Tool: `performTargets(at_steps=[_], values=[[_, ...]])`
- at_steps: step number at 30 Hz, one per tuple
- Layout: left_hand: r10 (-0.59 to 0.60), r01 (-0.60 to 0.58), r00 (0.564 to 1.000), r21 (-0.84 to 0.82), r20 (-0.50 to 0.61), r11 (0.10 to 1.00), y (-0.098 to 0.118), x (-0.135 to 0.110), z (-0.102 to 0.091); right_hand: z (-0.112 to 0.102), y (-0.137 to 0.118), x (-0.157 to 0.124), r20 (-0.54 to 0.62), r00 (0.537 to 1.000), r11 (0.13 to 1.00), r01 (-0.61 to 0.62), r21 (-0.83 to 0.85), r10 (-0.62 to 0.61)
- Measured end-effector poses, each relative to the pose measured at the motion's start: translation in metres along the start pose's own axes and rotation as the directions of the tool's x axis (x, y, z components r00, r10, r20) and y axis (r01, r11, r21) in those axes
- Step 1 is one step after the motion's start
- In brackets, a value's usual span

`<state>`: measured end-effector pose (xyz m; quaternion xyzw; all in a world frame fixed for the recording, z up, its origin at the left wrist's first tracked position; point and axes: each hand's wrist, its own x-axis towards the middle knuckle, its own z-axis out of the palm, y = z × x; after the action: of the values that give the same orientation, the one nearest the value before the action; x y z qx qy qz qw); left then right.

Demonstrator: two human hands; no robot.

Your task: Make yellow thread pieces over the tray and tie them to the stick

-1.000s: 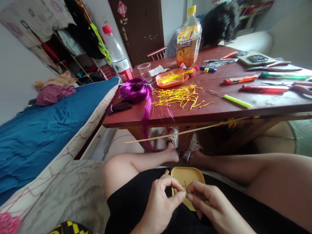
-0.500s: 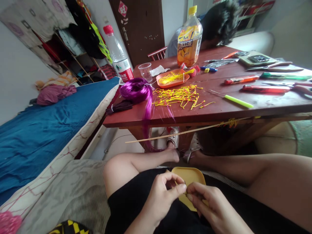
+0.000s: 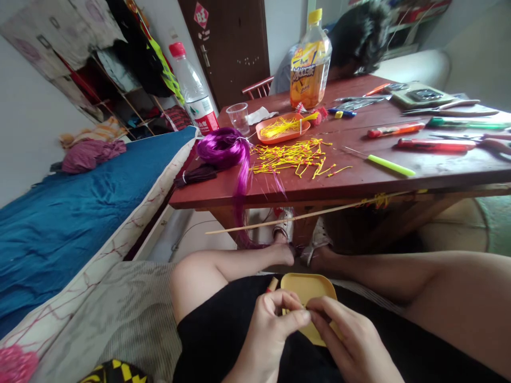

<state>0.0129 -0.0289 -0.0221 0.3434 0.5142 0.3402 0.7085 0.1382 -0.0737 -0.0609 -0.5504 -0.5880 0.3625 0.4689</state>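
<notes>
left hand (image 3: 273, 324): shifted slightly rightward since a second ago; thumb and forefinger pinching the tiny piece (image 3: 305, 307).
right hand (image 3: 351, 330): pinching it alongside.
tiny piece: between both hands' fingertips, above the yellow tray (image 3: 311, 282), mostly hidden.
handling, judged: light, pliant, easily dropped; best held near its ends.

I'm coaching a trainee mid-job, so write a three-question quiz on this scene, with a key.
1. Multiple choice: which lies nearest the left hand and right hand?
A the cup
B the yellow tray
C the tea bottle

2. True or false: the purple strands hang over the edge of the table.

3. Fill in: the tea bottle has a ____ cap.

Key: 1 B; 2 true; 3 yellow.
</notes>
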Motion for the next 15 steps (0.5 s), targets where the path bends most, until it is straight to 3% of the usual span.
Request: performTargets(at_steps=[7, 15], values=[[-0.182, 0.192, 0.981, -0.195, 0.067, 0.962, -0.0042, 0.0025, -0.0018, 0.001, 0.0044, -0.0028, 0.002, 0.992, 0.989, 0.127, -0.07, -0.127], [-0.286, 0.305, 0.951, -0.207, 0.116, 0.93, -0.0014, 0.0049, -0.0034, -0.0018, 0.008, -0.0014, 0.02, 0.971, 0.955, 0.237, -0.177, -0.238]])
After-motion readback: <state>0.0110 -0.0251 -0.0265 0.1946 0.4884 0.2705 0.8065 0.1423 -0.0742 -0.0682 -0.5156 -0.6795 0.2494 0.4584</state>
